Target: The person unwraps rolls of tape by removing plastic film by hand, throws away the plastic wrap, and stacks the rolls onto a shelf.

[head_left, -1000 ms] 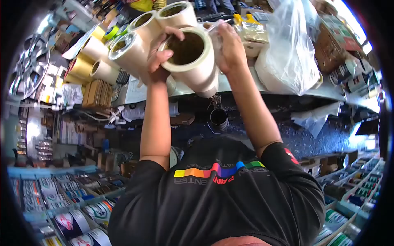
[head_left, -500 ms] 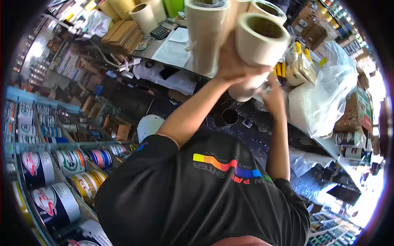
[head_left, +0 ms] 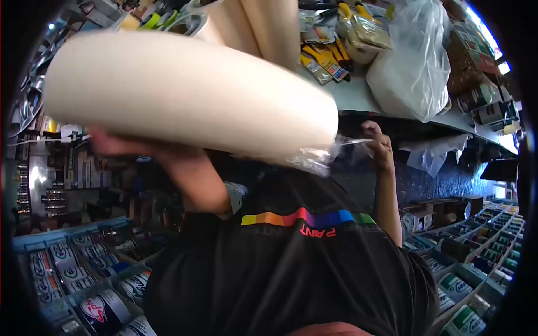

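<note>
A long cream roll of masking paper (head_left: 190,95) lies sideways close to the camera, blurred by motion. My left hand (head_left: 123,147) grips it from below near its left end. Clear plastic wrap (head_left: 322,155) trails off the roll's right end. My right hand (head_left: 380,145) pinches the tip of that wrap, just below the edge of the counter (head_left: 353,98). My black shirt with a rainbow stripe fills the bottom of the view.
More cream rolls (head_left: 263,28) stand on the counter behind. A full clear plastic bag (head_left: 412,61) and packs of yellow-handled tools (head_left: 330,59) lie there too. Shelves of paint cans (head_left: 101,305) run at lower left, with smaller cans (head_left: 465,313) at lower right.
The roll has swung from upright to lying sideways, nearer the camera. My right hand has dropped from the roll's end and now holds the trailing plastic wrap.
</note>
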Tool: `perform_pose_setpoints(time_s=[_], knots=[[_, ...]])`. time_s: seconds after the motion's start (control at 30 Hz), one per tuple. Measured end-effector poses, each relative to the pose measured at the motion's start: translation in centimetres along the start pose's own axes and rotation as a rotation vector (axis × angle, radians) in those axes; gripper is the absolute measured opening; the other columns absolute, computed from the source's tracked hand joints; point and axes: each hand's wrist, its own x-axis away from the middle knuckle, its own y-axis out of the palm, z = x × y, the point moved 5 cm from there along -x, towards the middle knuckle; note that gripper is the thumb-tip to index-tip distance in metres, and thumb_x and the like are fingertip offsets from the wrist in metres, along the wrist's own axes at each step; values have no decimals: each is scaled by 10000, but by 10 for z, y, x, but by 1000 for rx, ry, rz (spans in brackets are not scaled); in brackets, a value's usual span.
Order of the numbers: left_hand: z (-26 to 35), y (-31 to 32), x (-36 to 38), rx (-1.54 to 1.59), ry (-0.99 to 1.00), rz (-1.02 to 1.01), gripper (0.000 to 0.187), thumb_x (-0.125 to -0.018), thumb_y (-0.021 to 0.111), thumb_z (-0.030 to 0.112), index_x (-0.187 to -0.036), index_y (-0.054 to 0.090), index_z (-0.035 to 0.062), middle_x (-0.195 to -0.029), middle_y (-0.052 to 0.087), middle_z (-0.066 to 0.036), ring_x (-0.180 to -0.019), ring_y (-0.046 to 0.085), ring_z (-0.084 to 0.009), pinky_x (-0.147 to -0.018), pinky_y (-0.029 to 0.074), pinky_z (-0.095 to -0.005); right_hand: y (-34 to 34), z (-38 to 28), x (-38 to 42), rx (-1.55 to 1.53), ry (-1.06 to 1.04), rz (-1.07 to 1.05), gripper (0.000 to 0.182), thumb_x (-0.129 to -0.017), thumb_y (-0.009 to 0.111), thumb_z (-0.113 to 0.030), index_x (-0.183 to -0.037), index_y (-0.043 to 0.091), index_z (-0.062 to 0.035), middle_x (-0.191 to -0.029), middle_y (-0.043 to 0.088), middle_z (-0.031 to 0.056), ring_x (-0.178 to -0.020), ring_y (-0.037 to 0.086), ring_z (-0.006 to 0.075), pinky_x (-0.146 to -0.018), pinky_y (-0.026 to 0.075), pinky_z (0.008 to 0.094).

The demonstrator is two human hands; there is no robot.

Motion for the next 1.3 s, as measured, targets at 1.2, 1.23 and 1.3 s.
perform_pose_setpoints(time_s=[1.2,1.23,1.3], knots=[[-16,53,34,-1205,455,-415,636,-816,781,496,-1189,644,0,-1211,626,-181,-1126,602,-351,-954,474,-446,69,-159,-3,277,-419,-311,582,-759,692,-109,-1303,556,46,-1149,655,199,-969,673,269,-883,552,394],[-15,46,9,-1398,463,-415,479,-866,746,453,-1063,723,17,-1178,649,-153,-1096,610,-348,-956,466,-458,94,-155,-6,373,-328,-326,595,-724,685,-113,-1287,560,34,-1151,653,191,-961,669,266,-875,542,386],[-39,24,-22,-1395,262,-552,427,-960,672,436,-890,730,19,-921,667,-119,-938,624,-287,-897,472,-399,160,-159,-16,674,-435,-570,605,-654,679,-114,-1237,593,23,-1074,664,162,-955,661,250,-870,526,365]])
